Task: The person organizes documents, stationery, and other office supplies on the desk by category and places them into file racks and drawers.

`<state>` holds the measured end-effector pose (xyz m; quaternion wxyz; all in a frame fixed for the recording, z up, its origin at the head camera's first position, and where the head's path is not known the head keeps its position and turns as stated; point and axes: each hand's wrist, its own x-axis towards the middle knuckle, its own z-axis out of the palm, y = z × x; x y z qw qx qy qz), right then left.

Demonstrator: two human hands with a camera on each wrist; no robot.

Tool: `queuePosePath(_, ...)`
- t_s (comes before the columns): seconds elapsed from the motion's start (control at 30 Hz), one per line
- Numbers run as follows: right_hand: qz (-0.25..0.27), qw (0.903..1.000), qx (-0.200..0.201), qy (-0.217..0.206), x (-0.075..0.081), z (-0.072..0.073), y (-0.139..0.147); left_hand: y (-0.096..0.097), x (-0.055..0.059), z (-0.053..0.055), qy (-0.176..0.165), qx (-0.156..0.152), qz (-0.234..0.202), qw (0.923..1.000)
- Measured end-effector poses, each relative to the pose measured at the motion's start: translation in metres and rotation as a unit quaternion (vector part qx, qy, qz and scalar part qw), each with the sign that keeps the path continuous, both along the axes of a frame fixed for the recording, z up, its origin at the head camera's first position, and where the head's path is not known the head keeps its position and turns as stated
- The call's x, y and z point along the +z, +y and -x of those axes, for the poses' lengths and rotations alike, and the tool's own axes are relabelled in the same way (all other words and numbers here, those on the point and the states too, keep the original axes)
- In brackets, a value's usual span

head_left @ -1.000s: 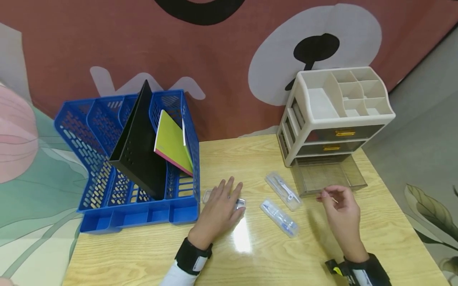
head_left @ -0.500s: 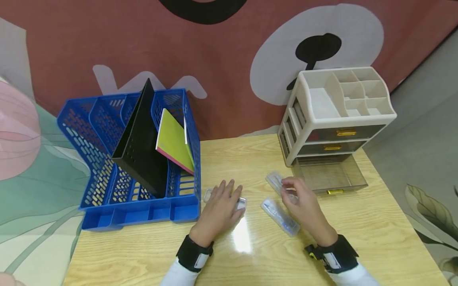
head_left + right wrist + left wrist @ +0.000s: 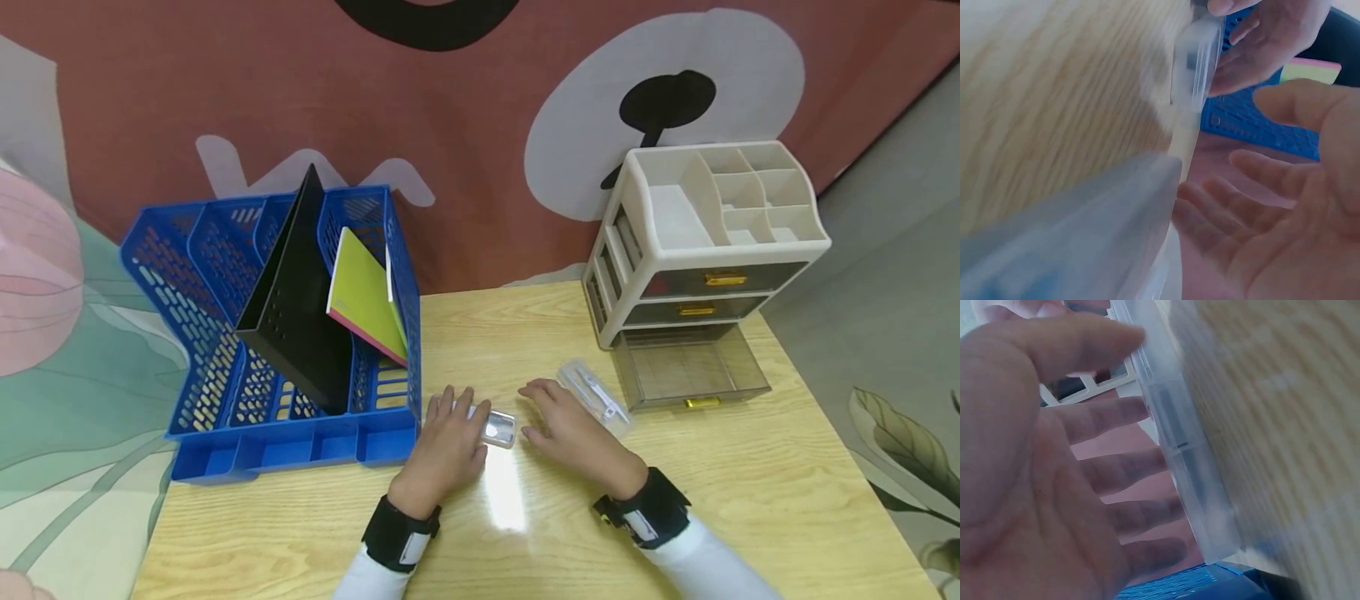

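Note:
My left hand (image 3: 444, 450) rests over a clear plastic case (image 3: 498, 427), fingers extended; the case's right end shows past them. In the left wrist view, its fingertips reach the edge of that case (image 3: 1188, 456). To the right, my right hand (image 3: 581, 442) hovers low over the table with loosely bent fingers, holding nothing. It hides a second clear case in the head view; in the right wrist view a blurred clear case with blue inside (image 3: 1104, 231) lies beneath it. Beyond its knuckles lies another clear case with a drawing compass (image 3: 596, 396).
A blue file rack (image 3: 292, 446) at left holds a black folder (image 3: 307, 317) and a yellow-green notebook (image 3: 367, 292). At right stands a white drawer organizer (image 3: 645, 208), its clear bottom drawer (image 3: 697, 367) pulled out. The wooden table (image 3: 525, 533) extends in front.
My right hand has come left from the open drawer, passing over the compass case, to the case with blue inside. My left hand has shifted slightly left and down on its case.

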<state>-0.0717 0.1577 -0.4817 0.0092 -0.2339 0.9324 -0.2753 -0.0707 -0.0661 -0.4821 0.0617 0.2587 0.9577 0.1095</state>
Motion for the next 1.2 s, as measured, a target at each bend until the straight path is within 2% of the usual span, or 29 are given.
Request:
queuePosePath(0.13,-0.017,0.9994,0.016,-0.024,-0.002,0.002,-0.010,-0.002,-0.002,0.001,0.005,-0.006,0.003,1.0000)
queuePosePath(0.3,-0.036,0.9991,0.021,-0.008,-0.004,0.005,-0.019,-0.006,-0.006,0.005,0.034,-0.011,-0.010,0.9993)
queuePosePath(0.53,-0.046,0.9987,0.008,-0.023,-0.008,0.009,-0.028,-0.008,-0.007,0.009,0.040,0.001,-0.025,0.9989)
queuePosePath(0.8,-0.031,0.9988,0.000,-0.039,-0.010,0.010,-0.029,-0.006,-0.006,0.014,0.099,-0.017,-0.038,0.9942)
queuePosePath(0.9,-0.019,0.9994,-0.015,-0.026,-0.009,0.010,-0.027,-0.003,-0.001,0.016,0.128,-0.021,-0.042,0.9907)
queuePosePath(1.03,0.000,0.9997,-0.017,0.016,-0.005,0.009,-0.027,0.000,0.006,0.018,0.164,-0.025,-0.058,0.9845)
queuePosePath(1.2,0.035,0.9963,-0.018,0.076,0.002,0.009,-0.025,0.003,0.017,0.020,0.182,-0.027,-0.102,0.9776)
